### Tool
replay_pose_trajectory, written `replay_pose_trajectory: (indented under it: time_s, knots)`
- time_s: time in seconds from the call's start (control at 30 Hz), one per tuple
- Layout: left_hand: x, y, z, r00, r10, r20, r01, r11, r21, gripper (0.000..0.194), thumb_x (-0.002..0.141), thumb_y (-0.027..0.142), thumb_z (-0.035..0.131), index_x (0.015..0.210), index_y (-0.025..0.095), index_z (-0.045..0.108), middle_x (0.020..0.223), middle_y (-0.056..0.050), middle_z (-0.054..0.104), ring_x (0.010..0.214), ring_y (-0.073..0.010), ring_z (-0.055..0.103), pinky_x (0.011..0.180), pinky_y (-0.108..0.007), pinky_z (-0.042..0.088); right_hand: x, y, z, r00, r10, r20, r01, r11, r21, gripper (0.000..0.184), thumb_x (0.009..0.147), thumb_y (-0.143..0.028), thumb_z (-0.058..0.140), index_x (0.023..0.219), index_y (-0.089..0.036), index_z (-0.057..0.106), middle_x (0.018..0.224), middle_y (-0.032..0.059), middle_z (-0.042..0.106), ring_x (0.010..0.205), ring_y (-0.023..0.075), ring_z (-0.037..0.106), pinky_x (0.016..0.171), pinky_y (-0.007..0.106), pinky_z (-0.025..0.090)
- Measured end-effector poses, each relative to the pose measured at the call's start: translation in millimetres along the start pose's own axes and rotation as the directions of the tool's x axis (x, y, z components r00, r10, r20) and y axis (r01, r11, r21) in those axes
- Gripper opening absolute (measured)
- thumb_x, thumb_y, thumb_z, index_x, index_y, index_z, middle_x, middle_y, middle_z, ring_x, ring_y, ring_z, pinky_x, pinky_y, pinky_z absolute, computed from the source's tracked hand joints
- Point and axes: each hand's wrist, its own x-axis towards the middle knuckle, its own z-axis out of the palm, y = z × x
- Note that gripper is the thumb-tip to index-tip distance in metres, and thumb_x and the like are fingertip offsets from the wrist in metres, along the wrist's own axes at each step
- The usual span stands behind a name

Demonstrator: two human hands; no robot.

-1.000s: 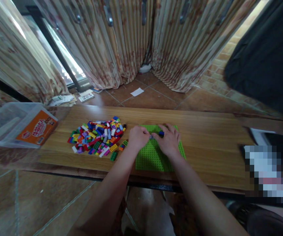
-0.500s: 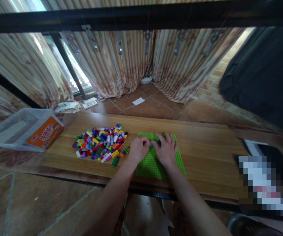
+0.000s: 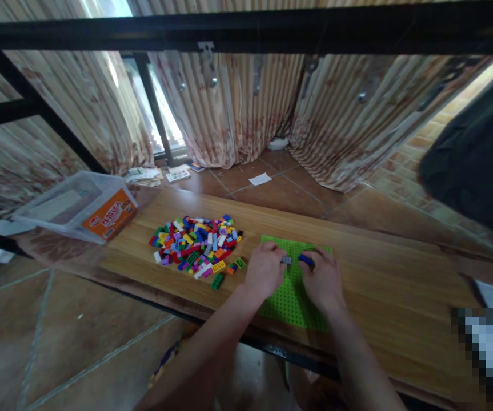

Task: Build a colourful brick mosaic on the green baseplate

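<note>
Over the green baseplate (image 3: 294, 311), my left hand (image 3: 267, 267) pinches a small grey building brick (image 3: 287, 260). Facing it, my right hand (image 3: 324, 278) has a dark blue building brick (image 3: 305, 260) between thumb and fingers. A narrow gap separates the two bricks. Left of the baseplate lies a heap of building bricks (image 3: 201, 240) in many colours. Closest to my left hand are a few loose ones, among them a lime green brick (image 3: 240, 262), a yellow brick (image 3: 219, 266) and a dark green brick (image 3: 217, 281).
A clear plastic box (image 3: 72, 200) with an orange label stands at the left end of the wooden board (image 3: 383, 285). A dark bar (image 3: 246, 34) crosses the top of the view. Striped curtains (image 3: 229, 114) hang behind, and papers (image 3: 143, 175) lie on the floor.
My hands have drawn slightly apart, and both bricks now show between them. The right hand's fingers, spread before, have closed round the blue brick. The whole view has turned left.
</note>
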Motion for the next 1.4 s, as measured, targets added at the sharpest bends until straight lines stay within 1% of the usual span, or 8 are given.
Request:
replay_pose_trajectory:
  time_s: [0.13,0.33,0.6,0.77,0.93,1.1,1.27,1.4]
  knots:
    - [-0.8,7.0,2.7,0.998,0.011,0.058,-0.017,0.994,0.108,0.013,0.090,0.019,0.053,0.094,0.016,0.065,0.103,-0.008,0.063,0.098,-0.0231,0.059,0.089,-0.036,0.051,1.6,7.1,-5.0,0.999,-0.031,-0.012,0.031,1.000,0.003,0.035,0.086,-0.033,0.043,0.098,-0.014,0.070,0.114,0.0196,0.066,0.111,0.0329,0.058,0.099,0.053,0.042]
    - [-4.0,8.0,3.6,0.996,0.027,0.085,-0.042,0.982,0.183,0.015,0.090,0.018,0.050,0.099,0.014,0.063,0.106,-0.010,0.062,0.100,-0.0246,0.058,0.087,-0.038,0.051,-3.2,21.9,-6.3,0.998,-0.052,0.022,0.055,0.987,-0.152,0.038,0.085,-0.038,0.042,0.098,-0.015,0.069,0.114,0.0210,0.065,0.108,0.0356,0.058,0.093,0.055,0.043]
    - [-4.1,1.3,4.3,0.996,0.072,0.061,-0.076,0.995,0.068,0.016,0.088,0.018,0.053,0.098,0.014,0.065,0.102,-0.009,0.065,0.100,-0.0228,0.060,0.093,-0.035,0.051,-2.3,13.4,-15.1,0.999,-0.050,-0.012,0.048,0.991,-0.122,0.043,0.083,-0.043,0.043,0.103,-0.015,0.069,0.108,0.0188,0.067,0.096,0.0345,0.061,0.086,0.054,0.047]
    - [-4.8,3.1,-4.0,0.994,-0.008,-0.110,-0.003,0.995,-0.098,0.024,0.091,0.019,0.048,0.109,0.017,0.064,0.106,-0.008,0.066,0.098,-0.0213,0.063,0.090,-0.034,0.054,-4.4,-19.2,-26.7,0.990,-0.028,-0.140,0.033,0.999,0.031,0.039,0.085,-0.040,0.045,0.103,-0.016,0.069,0.112,0.0179,0.068,0.101,0.0333,0.062,0.088,0.050,0.048]
    - [-8.5,10.7,-17.6,0.936,-0.061,-0.346,-0.036,0.963,-0.267,0.025,0.095,0.021,0.045,0.114,0.016,0.061,0.108,-0.008,0.067,0.101,-0.0203,0.062,0.093,-0.034,0.052,-8.8,-46.8,-27.0,0.977,0.010,-0.213,0.037,0.975,0.219,0.035,0.087,-0.042,0.049,0.098,-0.016,0.071,0.100,0.0146,0.072,0.093,0.0283,0.066,0.085,0.044,0.050]
    - [-17.6,16.2,-26.1,0.896,-0.077,-0.437,-0.107,0.918,-0.383,0.023,0.096,0.023,0.044,0.110,0.016,0.061,0.101,-0.008,0.069,0.098,-0.0195,0.063,0.092,-0.034,0.052,-16.5,-68.0,-17.6,0.996,0.005,-0.094,0.032,0.923,0.382,0.034,0.085,-0.044,0.052,0.094,-0.017,0.071,0.085,0.0090,0.072,0.072,0.0212,0.065,0.067,0.034,0.049]
    - [-20.7,19.4,-30.9,0.908,-0.205,-0.366,-0.085,0.765,-0.638,0.017,0.092,0.021,0.049,0.094,0.018,0.065,0.092,-0.005,0.071,0.089,-0.0169,0.065,0.084,-0.030,0.054,-25.9,-76.8,0.4,0.988,-0.148,-0.035,0.150,0.911,0.385,0.029,0.080,-0.042,0.052,0.085,-0.018,0.066,0.072,0.0072,0.068,0.058,0.0200,0.060,0.050,0.030,0.043]
    - [-23.2,14.6,-47.9,0.960,-0.230,-0.161,-0.051,0.422,-0.905,0.019,0.091,0.031,0.054,0.087,0.017,0.066,0.079,-0.005,0.070,0.071,-0.0153,0.065,0.066,-0.027,0.054,-26.6,-84.1,14.3,0.980,-0.195,-0.040,0.197,0.924,0.328,0.026,0.081,-0.038,0.049,0.081,-0.019,0.067,0.072,0.0100,0.069,0.062,0.0232,0.065,0.050,0.032,0.047]
